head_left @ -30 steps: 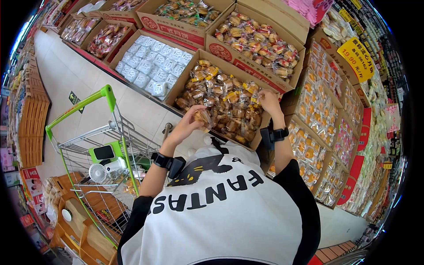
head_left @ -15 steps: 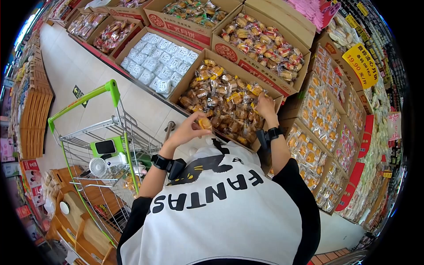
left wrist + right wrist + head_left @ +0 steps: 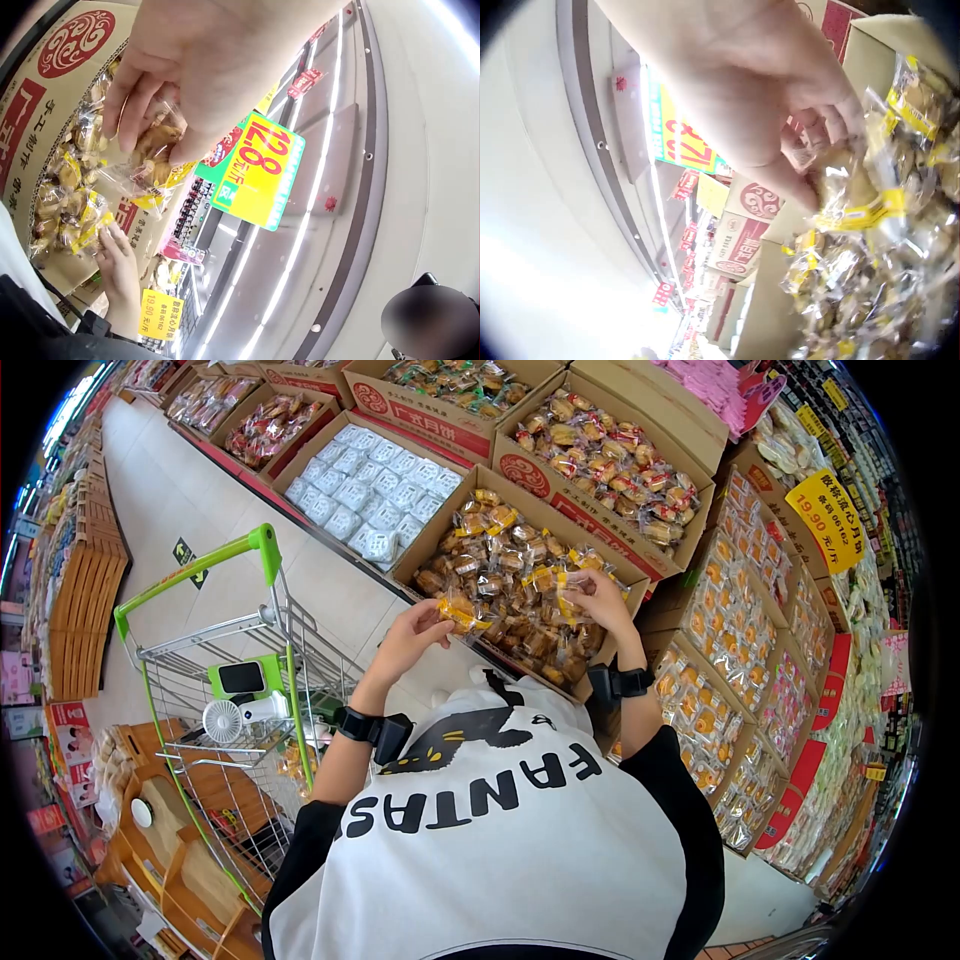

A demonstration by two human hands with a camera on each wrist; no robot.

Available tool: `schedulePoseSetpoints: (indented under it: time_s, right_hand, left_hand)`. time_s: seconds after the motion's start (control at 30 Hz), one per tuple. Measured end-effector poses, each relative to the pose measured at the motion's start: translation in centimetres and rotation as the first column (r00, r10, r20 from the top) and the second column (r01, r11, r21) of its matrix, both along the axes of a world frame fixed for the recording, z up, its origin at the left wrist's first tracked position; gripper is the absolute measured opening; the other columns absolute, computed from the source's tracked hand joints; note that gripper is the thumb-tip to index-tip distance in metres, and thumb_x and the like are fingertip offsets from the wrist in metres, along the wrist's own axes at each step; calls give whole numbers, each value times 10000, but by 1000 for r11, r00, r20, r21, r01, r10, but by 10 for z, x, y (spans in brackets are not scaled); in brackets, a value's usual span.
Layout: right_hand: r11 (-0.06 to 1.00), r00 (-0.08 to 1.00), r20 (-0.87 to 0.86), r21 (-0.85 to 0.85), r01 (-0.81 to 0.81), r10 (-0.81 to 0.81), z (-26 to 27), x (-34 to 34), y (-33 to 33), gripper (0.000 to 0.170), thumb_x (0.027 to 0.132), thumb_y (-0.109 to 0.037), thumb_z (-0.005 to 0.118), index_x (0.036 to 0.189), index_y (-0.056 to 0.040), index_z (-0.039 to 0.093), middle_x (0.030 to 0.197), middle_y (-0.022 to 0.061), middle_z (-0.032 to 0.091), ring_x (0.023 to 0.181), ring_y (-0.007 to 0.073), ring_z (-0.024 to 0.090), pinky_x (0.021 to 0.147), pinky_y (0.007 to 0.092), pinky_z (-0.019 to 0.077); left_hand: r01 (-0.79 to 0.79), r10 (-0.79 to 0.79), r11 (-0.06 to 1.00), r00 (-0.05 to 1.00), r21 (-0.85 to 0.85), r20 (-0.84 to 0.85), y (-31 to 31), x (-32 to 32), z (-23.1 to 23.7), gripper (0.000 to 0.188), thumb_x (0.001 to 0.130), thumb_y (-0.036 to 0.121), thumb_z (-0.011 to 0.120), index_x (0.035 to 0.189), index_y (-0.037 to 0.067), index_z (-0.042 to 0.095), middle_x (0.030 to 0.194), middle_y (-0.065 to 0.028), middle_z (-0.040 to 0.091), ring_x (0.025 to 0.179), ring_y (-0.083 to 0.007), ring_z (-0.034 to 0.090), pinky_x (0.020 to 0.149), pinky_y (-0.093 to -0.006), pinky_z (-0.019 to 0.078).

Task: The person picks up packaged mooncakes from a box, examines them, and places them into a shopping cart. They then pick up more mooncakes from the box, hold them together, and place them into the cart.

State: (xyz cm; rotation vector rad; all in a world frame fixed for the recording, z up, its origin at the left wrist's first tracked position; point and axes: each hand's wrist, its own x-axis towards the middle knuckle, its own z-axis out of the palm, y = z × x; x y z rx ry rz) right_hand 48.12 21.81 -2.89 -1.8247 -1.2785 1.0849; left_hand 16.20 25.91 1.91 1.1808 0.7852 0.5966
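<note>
The left hand (image 3: 408, 644) pinches a clear-wrapped pastry with a yellow band (image 3: 462, 614) over the near left edge of a cardboard box (image 3: 408, 568) of similar pastries. In the left wrist view, the left hand's (image 3: 202, 67) fingers and thumb curl round that pastry (image 3: 157, 154). At the box's right side, the right hand (image 3: 606, 606) holds another wrapped pastry. The right wrist view has the right hand (image 3: 757, 97) with thumb and fingers on this yellow-banded pastry (image 3: 847, 191), close above the pile.
A shopping cart (image 3: 200, 575) with a small white fan (image 3: 222, 721) stands at left. White packets (image 3: 352, 495) fill the neighbouring box. Red-labelled pastries (image 3: 610, 460) lie behind, and trays of packaged pastries (image 3: 722, 620) are at right. A yellow price sign (image 3: 828, 520) hangs above them.
The left hand's pastry has turned so its yellow band shows. The right hand has lifted slightly from the pile with a pastry in its fingers. The view has shifted a little.
</note>
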Motion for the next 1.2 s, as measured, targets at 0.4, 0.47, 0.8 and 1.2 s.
schedulePoseSetpoints:
  time_s: [0.4,0.47,0.8,1.2]
  right_hand:
    - [998,805,-591,-23,50,-54,65,-54,-1,285,781,-118,594,1040,-44,501,937,29,554,830,82,527,710,215,433]
    - [998,804,-591,-27,50,-56,69,-58,-2,290,783,-122,592,1046,-48,495,952,32,553,840,83,528,713,216,436]
    - [998,736,-675,-5,68,-54,64,-68,-1,336,788,-127,580,1094,-49,464,1003,54,543,893,112,538,735,241,453]
    - [992,685,-718,-87,94,-128,47,-66,2,335,826,-152,507,1140,-104,402,1015,56,451,822,114,496,682,285,462]
  left_hand:
    - [-70,71,997,993,12,-92,-7,-7,8,183,808,117,552,943,-3,529,755,-3,565,638,-53,476,566,-186,384]
    - [-91,92,996,993,19,-79,-7,-9,4,176,804,120,555,930,-1,535,756,0,562,637,-50,475,567,-185,383]
    - [-171,173,985,976,22,-131,-5,-19,4,180,824,153,520,928,7,527,808,-32,547,692,-83,530,571,-205,437]
    - [-225,251,951,962,-211,106,-8,-16,9,321,853,132,405,1151,29,343,1014,-113,479,871,-218,552,589,-316,536]
